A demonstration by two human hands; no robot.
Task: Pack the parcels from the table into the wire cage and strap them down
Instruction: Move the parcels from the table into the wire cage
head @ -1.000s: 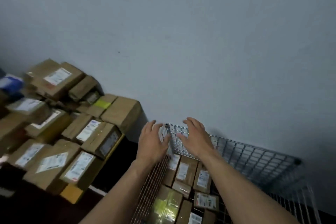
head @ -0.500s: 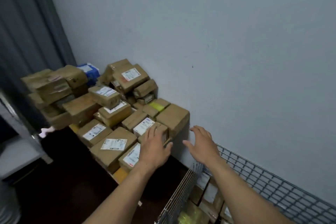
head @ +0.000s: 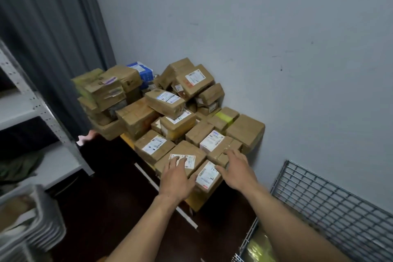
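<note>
Your left hand (head: 177, 178) and right hand (head: 237, 171) reach out together over the near corner of a heap of brown cardboard parcels (head: 165, 100) stacked on a yellowish wooden table (head: 195, 201) against a pale grey-blue wall (head: 276, 27). Both hands are spread wide and hold nothing. The left hand's fingers lie over the white label of a flat brown cardboard box (head: 187, 149) at the front of the heap. The right hand's fingers spread above a taped brown box with a white address label (head: 214, 142) just beside it; you cannot tell whether either hand presses down. Between the two hands sits a small brown parcel with a barcode sticker (head: 207, 176). The grey wire mesh cage (head: 331, 202) stands low to your right, well apart from the hands, with a shiny yellow-green wrapped packet (head: 259, 249) showing inside it. A dark grey curtain (head: 53, 38) and white metal shelving (head: 38, 108) stand to the left.
</note>
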